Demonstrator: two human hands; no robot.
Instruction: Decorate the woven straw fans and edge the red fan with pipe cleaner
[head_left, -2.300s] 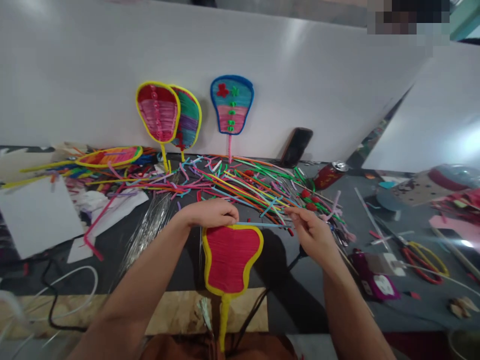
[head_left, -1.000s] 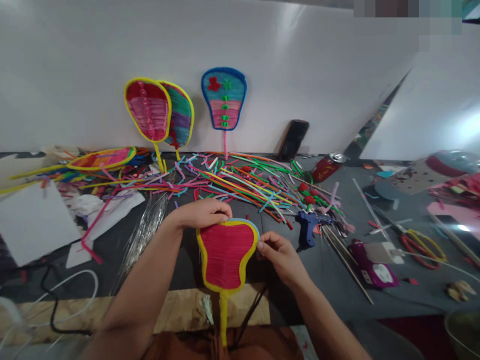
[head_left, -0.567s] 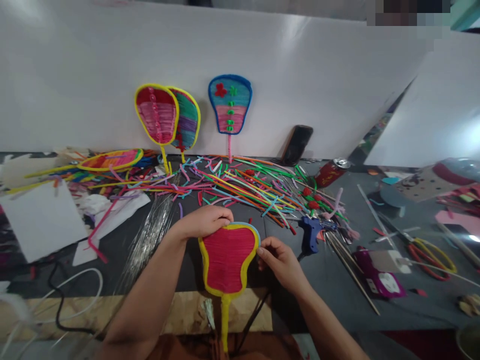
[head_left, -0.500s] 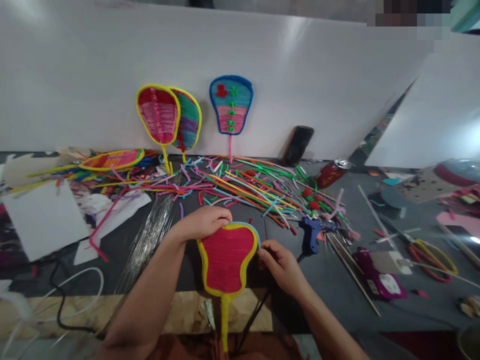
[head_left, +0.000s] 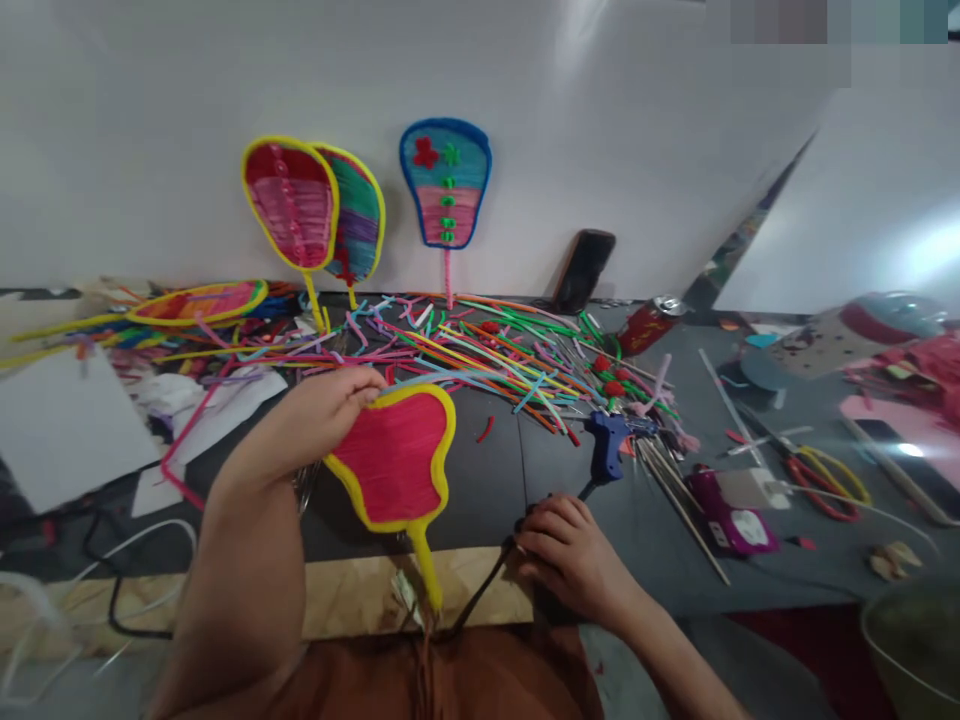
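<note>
My left hand is closed on the upper left rim of a hand fan with a red-pink face, a yellow pipe-cleaner border and a yellow handle. A light blue pipe cleaner runs from under its fingers along the top edge, its far end standing off the rim. The fan is tilted, handle toward my body. My right hand lies low to the right, apart from the fan, its fingers curled over the black cord of the blue glue gun. Its fingertips are partly hidden.
Loose pipe cleaners spread across the back of the dark table. Finished fans lean on the white wall, beside a phone. A red can, scissors and a purple power strip lie to the right.
My right hand has left the light blue pipe cleaner and moved down onto the cord. The fan has shifted left and up with my left hand and now tilts. The view has moved slightly.
</note>
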